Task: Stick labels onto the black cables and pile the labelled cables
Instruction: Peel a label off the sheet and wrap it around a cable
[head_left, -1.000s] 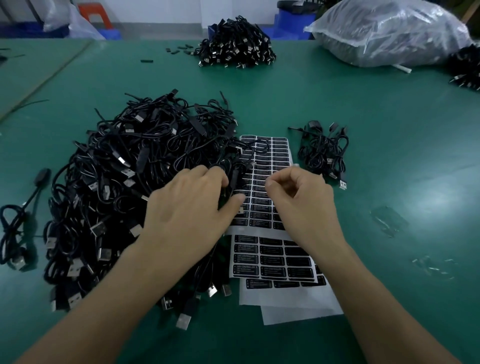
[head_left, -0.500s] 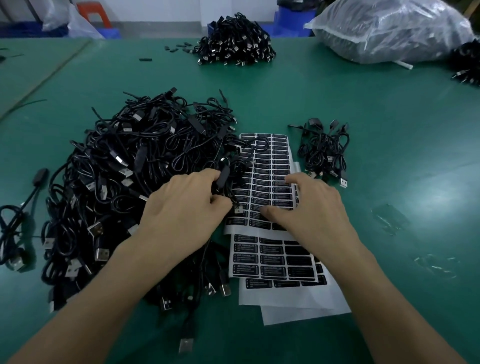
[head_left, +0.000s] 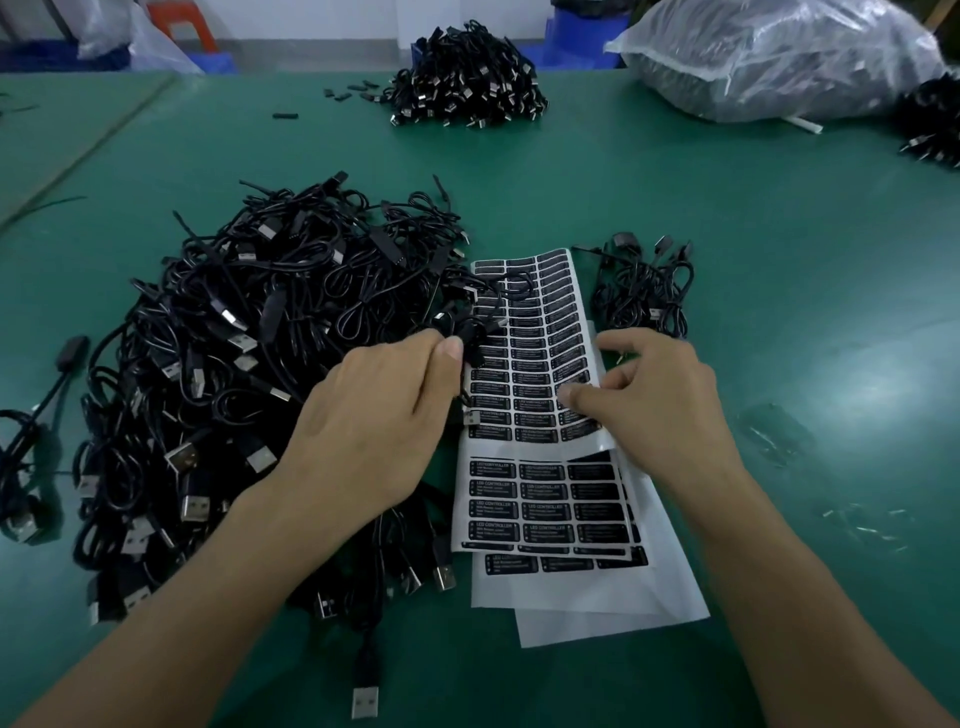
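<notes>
— Looking down across a green table (head_left: 727, 218), running back to a white wall (head_left: 311, 21). Seeing where the cables are lying?

— Seeing a big tangled heap of black cables (head_left: 234, 338) sprawling over the left half. Also noticing a small pile (head_left: 644, 291) lying just right of the label sheet (head_left: 535, 332).

— And reporting on the hands?

— Watching the left hand (head_left: 374, 415) hovering at the heap's right edge, thumb and forefinger pinching one cable (head_left: 470, 340) and holding it over the sheet's left side, other fingers curling in. Watching the right hand (head_left: 660, 395) pinching the sheet's right edge, thumb pressing on top, fingers curling underneath, bowing the sheet upward.

— Peeling a label?

— Being unable to tell; too small and blurred there.

— Lying underneath?

— Finding more sheets (head_left: 545, 499) overlapping, printed "LED CONTROLLER", with blank white backing (head_left: 597, 608) sticking out nearest the person.

— Spotting anything further off?

— Spotting another cable pile (head_left: 467, 88) at the far edge, a clear plastic bag (head_left: 779, 57) bulging to its right, and one lone cable (head_left: 31, 441) lying apart at the far left.
</notes>
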